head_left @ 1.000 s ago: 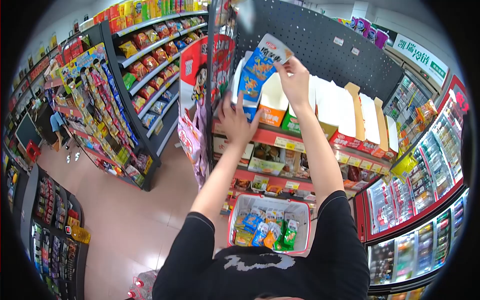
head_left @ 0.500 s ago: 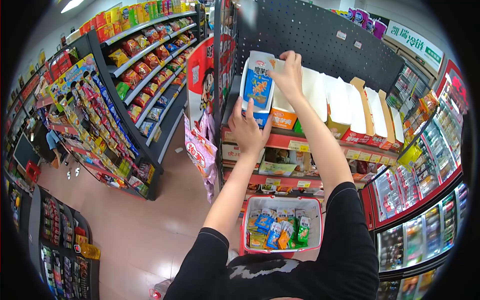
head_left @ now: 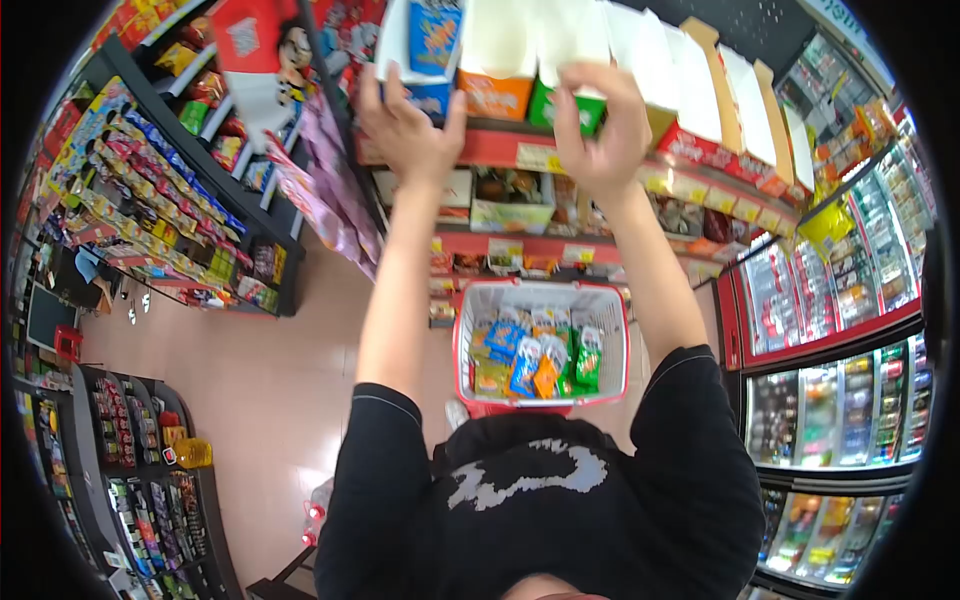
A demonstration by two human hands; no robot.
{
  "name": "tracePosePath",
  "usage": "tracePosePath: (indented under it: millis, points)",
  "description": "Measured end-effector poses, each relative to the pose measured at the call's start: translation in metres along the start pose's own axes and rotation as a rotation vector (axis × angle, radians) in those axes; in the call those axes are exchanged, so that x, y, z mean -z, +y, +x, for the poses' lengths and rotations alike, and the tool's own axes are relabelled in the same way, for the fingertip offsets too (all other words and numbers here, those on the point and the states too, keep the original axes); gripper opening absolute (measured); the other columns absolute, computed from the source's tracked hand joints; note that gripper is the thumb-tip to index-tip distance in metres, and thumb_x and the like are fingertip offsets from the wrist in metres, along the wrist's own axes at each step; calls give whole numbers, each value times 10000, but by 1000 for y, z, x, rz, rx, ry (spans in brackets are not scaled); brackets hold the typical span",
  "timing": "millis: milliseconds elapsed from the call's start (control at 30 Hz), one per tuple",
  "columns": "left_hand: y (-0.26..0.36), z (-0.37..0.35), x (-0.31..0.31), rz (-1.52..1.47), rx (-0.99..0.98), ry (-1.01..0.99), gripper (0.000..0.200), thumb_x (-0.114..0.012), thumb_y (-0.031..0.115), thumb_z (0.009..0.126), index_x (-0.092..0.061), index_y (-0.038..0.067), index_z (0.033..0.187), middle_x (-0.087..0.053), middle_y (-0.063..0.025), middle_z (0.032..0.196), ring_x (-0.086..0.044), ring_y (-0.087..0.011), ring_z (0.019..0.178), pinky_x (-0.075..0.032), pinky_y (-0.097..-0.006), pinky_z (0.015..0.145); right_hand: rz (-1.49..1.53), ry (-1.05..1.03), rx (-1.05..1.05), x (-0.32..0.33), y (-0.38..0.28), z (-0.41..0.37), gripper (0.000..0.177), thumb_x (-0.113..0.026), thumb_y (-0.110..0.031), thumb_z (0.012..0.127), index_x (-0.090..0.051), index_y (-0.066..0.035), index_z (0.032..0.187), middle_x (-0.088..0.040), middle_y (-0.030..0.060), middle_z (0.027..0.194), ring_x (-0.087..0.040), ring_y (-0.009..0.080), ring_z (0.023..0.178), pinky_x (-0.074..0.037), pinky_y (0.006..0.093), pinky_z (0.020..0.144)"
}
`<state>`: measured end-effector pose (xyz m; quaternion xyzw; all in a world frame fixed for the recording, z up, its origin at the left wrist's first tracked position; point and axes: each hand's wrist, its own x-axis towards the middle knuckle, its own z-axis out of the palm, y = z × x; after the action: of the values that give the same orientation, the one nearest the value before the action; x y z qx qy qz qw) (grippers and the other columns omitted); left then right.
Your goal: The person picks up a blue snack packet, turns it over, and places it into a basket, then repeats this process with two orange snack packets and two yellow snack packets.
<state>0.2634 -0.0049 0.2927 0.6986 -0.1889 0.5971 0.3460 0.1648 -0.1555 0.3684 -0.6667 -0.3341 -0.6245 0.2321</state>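
Spreading released fingers, left hand [head_left: 413, 135] at a blue-fronted carton [head_left: 431, 100], blue snack packet [head_left: 436, 36] inside it just beyond those fingertips, right hand [head_left: 607, 130] released, fingers bent, near a green-fronted carton [head_left: 546, 107]

Between the bare left hand [head_left: 410, 135] and the bare right hand [head_left: 607, 130], open air runs from the shelf's red front edge [head_left: 490, 140] down to the white plastic basket with a red rim [head_left: 621, 345], enterable from above. White cardboard boxes with coloured fronts [head_left: 495, 97] stand side by side along that edge, their walls barring sideways passage. Pink-and-purple plastic bags [head_left: 335, 185] hang by the shelf's left corner, just beside the left forearm [head_left: 390, 290].
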Motion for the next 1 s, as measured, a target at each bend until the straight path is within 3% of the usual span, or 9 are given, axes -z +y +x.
tracePosePath:
  millis: [33, 167, 300, 433, 500, 567, 667, 867, 1000]
  points:
    - [-1, -6, 3, -10, -26, -5, 791, -698, 366, 687, -286, 9, 1260, -294, -242, 1285, -316, -387, 1163, -285, -479, 943, -62, 25, 98, 17, -12, -19, 259, -578, 77, 689, -523, -15, 924, -576, 107, 819, -569, 199, 681, -461, 277, 626]
    - [21, -74, 34, -110, 15, -112, 718, -674, 239, 743, -244, -7, 1263, -165, -245, 1316, -239, -393, 1198, -236, -451, 987, 72, 61, -438, 75, -55, -142, 218, -572, 85, 697, -536, -14, 888, -583, 100, 783, -569, 207, 661, -453, 279, 597]
    - [46, -205, 69, -135, 135, -386, 680, -644, 186, 745, -252, -37, 1253, -166, -239, 1322, -237, -402, 1200, -208, -481, 996, -119, -253, -1082, 128, -101, -268, 112, -528, 30, 760, -544, -12, 862, -572, 100, 761, -546, 196, 619, -440, 296, 578]
    - [74, -336, 118, -59, 491, -1046, 645, -640, 195, 724, -326, 1, 1253, -195, -264, 1330, -221, -426, 1214, -196, -493, 1001, 4, -822, -1541, 180, -149, -390, 202, -575, -56, 754, -561, 16, 942, -612, 132, 799, -610, 215, 731, -480, 301, 681]
    - [79, -389, 146, -46, 681, -1501, 612, -621, 277, 741, -370, 80, 1264, -199, -251, 1346, -221, -417, 1220, -204, -483, 999, 74, -1093, -1590, 196, -167, -419, 243, -588, -83, 739, -576, 13, 962, -614, 148, 845, -610, 250, 784, -479, 324, 723]
    - [80, -417, 172, -5, 648, -1832, 575, -574, 378, 766, -409, 145, 1265, -208, -222, 1363, -208, -388, 1244, -151, -490, 1028, 115, -1291, -1586, 202, -180, -440, 270, -595, -105, 731, -589, 10, 975, -610, 164, 892, -600, 279, 841, -471, 345, 771]
    - [83, -442, 201, 217, 646, -1976, 589, -530, 463, 786, -409, 166, 1279, -254, -196, 1343, -209, -373, 1244, -82, -513, 1039, 124, -1388, -1611, 195, -186, -461, 300, -599, -124, 726, -587, 2, 998, -566, 193, 1005, -539, 316, 983, -427, 373, 871]
    - [78, -455, 225, 107, 626, -1961, 494, -436, 467, 842, -476, 146, 1216, -327, -159, 1307, -206, -291, 1275, 60, -520, 1046, 109, -1278, -1586, 156, -168, -504, 415, -585, -125, 724, -497, 18, 1103, -471, 233, 1157, -497, 361, 1051, -407, 381, 912]
    - [78, -449, 221, 83, 635, -1989, 508, -404, 485, 850, -473, 143, 1219, -337, -190, 1290, -215, -331, 1267, 52, -527, 1045, 138, -1288, -1547, 127, -151, -529, 568, -553, -52, 709, -353, 39, 1233, -324, 274, 1312, -376, 383, 1189, -334, 379, 996]
